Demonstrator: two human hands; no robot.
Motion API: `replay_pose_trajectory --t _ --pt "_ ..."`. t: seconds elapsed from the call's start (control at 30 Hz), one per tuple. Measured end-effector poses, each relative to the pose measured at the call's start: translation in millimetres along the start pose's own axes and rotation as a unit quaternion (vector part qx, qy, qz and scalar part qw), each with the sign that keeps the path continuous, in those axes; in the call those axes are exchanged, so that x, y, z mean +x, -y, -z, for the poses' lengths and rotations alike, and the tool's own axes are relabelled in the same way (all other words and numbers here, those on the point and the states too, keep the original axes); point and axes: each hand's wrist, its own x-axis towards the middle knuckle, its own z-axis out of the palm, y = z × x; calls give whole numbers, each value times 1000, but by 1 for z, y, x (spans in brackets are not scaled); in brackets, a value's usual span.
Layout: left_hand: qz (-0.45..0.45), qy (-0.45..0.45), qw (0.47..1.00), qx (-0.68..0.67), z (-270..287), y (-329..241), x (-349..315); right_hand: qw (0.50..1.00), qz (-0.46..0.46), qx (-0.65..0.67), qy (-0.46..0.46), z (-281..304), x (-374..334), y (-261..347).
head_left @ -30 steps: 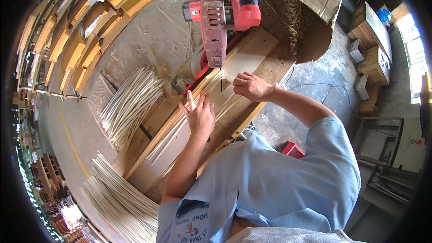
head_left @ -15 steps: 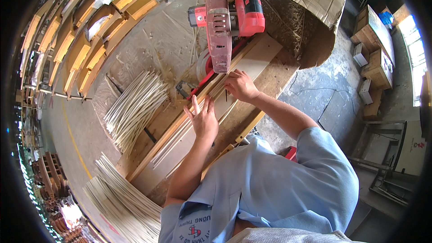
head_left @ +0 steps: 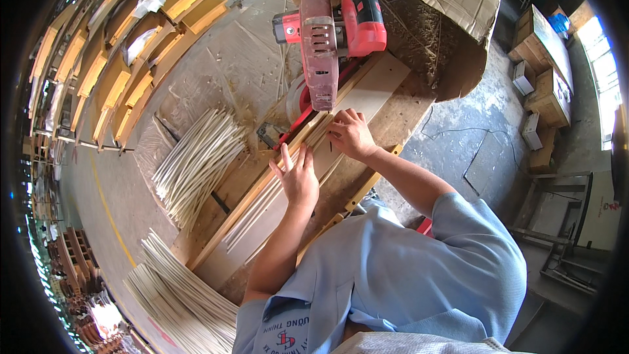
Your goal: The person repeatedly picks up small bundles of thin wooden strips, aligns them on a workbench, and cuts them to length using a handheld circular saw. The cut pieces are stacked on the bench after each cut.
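Note:
My left hand (head_left: 300, 177) lies with fingers spread over a few thin pale strips (head_left: 259, 206), its fingertips by the long wooden fence (head_left: 242, 221). The strips run along a white board (head_left: 226, 263) on the bench. Closer to the saw, my right hand (head_left: 352, 135) has its fingers curled down onto the same strips, gripping them near their far end. Just beyond stands a red miter saw (head_left: 319, 52), its dusty guard raised above the fence and its black-and-red handle to the right. The fingertips of my right hand are partly hidden.
Left of the bench lie a pile of pale rods (head_left: 200, 164) and a second, longer bundle (head_left: 177, 295). A cardboard box (head_left: 452, 0) with sawdust opens behind the saw. Racks of wooden parts (head_left: 118, 59) stand at the far left, wooden cabinets (head_left: 550, 95) at the right.
The view has shifted slightly. My right hand's fingers sit a little lower beside the saw guard; my left hand stays spread on the strips.

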Motion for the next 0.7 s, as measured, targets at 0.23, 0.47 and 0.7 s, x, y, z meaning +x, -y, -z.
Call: replay_pose_trajectory --t 0.23,0.47,0.7 --pt "11 -9 1000 -9 3 -2 1 1000 1 -6 19 4 4 4" --pt "18 3 1000 -7 5 -3 1 999 -24 -6 23 4 6 7" --pt "15 -7 1000 -9 4 -3 1 999 -41 -20 20 3 7 10"
